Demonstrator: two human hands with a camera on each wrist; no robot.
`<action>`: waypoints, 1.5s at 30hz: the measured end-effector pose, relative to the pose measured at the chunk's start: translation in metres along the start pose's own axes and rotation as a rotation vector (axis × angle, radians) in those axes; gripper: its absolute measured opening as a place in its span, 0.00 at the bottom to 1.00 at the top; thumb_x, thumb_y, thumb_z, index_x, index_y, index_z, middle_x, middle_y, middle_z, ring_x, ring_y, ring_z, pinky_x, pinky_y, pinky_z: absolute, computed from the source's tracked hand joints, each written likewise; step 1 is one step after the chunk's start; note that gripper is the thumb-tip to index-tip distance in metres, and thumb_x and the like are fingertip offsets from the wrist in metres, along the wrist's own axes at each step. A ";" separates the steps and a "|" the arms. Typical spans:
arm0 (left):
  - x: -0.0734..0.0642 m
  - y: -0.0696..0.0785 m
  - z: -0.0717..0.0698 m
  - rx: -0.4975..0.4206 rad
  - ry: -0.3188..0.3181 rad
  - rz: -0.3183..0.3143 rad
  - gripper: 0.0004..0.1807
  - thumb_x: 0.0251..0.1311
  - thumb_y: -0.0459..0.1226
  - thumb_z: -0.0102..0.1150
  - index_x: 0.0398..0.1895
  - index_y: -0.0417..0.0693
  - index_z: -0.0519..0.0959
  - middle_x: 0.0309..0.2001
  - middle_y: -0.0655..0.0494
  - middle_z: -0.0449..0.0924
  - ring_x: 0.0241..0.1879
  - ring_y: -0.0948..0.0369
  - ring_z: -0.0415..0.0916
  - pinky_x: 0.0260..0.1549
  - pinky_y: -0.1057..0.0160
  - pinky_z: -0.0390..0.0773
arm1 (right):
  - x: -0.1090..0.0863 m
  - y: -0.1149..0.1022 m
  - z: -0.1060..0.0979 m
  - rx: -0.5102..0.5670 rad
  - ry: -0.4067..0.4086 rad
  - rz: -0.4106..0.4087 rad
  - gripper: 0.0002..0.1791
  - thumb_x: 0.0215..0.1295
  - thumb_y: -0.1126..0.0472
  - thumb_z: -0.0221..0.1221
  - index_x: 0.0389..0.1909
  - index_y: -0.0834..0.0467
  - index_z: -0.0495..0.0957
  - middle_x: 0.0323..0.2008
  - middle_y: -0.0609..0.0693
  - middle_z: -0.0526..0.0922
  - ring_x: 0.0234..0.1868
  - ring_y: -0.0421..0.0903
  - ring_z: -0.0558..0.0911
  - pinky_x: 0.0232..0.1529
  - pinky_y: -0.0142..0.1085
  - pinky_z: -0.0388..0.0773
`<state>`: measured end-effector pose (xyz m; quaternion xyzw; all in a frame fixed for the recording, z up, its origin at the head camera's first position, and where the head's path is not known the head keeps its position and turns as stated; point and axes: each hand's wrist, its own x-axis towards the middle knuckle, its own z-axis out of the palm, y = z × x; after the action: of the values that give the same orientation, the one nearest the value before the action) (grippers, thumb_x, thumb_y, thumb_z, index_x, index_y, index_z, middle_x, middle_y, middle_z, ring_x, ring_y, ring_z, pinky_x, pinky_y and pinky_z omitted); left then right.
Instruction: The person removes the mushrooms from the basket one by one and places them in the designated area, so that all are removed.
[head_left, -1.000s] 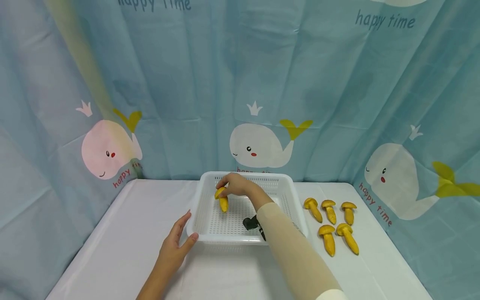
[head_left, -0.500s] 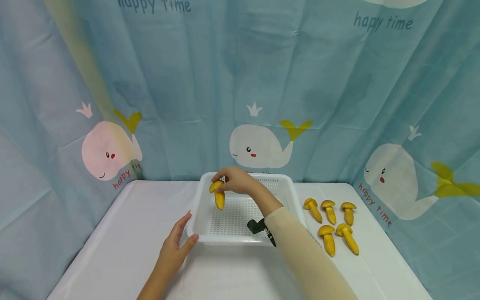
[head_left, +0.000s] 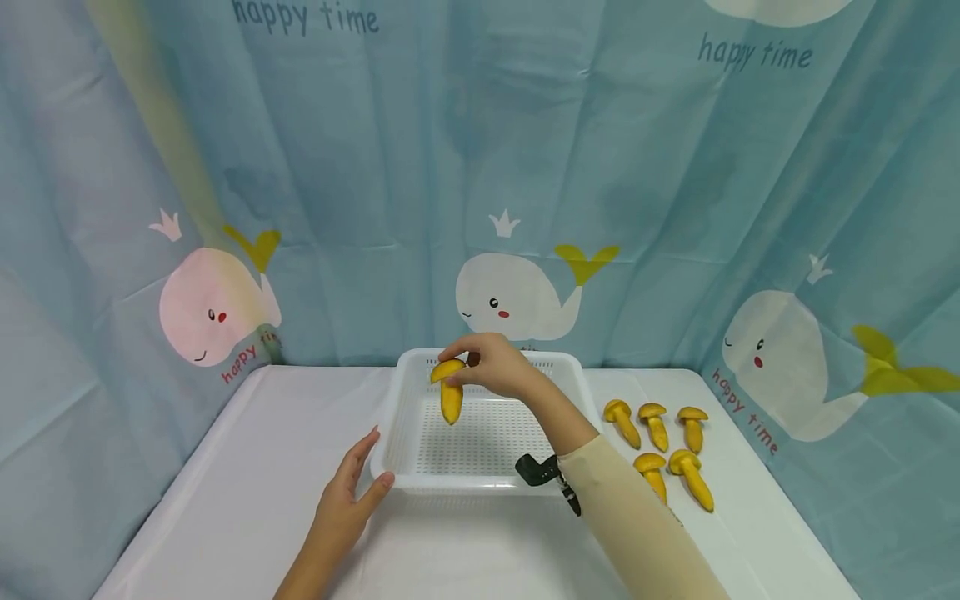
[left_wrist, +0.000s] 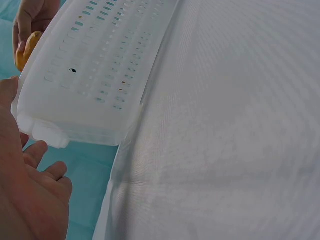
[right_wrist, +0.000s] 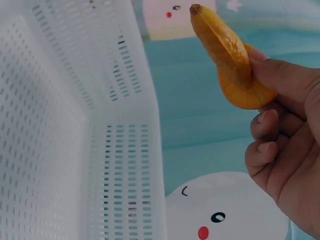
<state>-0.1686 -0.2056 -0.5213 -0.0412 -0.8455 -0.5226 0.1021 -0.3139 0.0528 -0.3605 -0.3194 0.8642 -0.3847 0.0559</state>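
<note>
A yellow mushroom (head_left: 452, 403) hangs stem-down over the white perforated basket (head_left: 480, 482), its cap pinched between the thumb and fingers of my right hand (head_left: 497, 364). In the right wrist view the same mushroom (right_wrist: 225, 55) shows a tapered stem with a dark tip, beyond the basket's wall (right_wrist: 150, 165). My left hand (head_left: 345, 498) lies at the basket's left front corner, thumb and fingers spread and close to the rim. Seen from the left wrist, the left hand (left_wrist: 32, 190) is beside the basket's outer wall (left_wrist: 95, 65); whether it touches is hard to tell.
Several yellow mushrooms (head_left: 693, 482) lie in two rows on the white table (head_left: 225, 500), right of the basket. One is partly hidden by the right sleeve (head_left: 630, 517), near a black wrist camera (head_left: 542, 472). A blue whale-print curtain (head_left: 360, 208) stands behind.
The right hand has lifted the mushroom from low inside the basket, drifting left and then slightly back right. The right forearm has shifted rightward. The left hand stays in place.
</note>
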 end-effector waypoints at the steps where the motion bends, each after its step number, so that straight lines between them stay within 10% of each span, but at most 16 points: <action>1: 0.000 0.000 0.000 0.000 0.002 0.001 0.37 0.69 0.47 0.64 0.78 0.63 0.60 0.80 0.60 0.56 0.81 0.52 0.49 0.73 0.39 0.54 | -0.004 0.000 -0.002 0.006 0.009 -0.002 0.18 0.60 0.53 0.74 0.52 0.46 0.87 0.39 0.42 0.85 0.35 0.50 0.79 0.31 0.36 0.76; 26: 0.002 -0.001 0.002 -0.014 -0.007 -0.011 0.38 0.70 0.47 0.64 0.79 0.63 0.59 0.81 0.59 0.54 0.81 0.49 0.47 0.74 0.35 0.53 | -0.102 0.011 -0.028 0.152 0.213 -0.115 0.17 0.61 0.56 0.73 0.52 0.45 0.86 0.47 0.40 0.85 0.31 0.48 0.73 0.30 0.30 0.70; 45: 0.001 0.002 0.002 0.013 0.005 -0.030 0.38 0.69 0.48 0.65 0.79 0.61 0.59 0.81 0.59 0.55 0.81 0.48 0.48 0.73 0.35 0.55 | -0.177 0.041 -0.038 0.037 0.305 -0.194 0.20 0.60 0.60 0.73 0.54 0.48 0.85 0.52 0.42 0.85 0.30 0.41 0.72 0.28 0.30 0.70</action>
<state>-0.1693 -0.2031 -0.5196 -0.0267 -0.8490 -0.5188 0.0968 -0.2080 0.2024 -0.3888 -0.3380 0.8206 -0.4482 -0.1072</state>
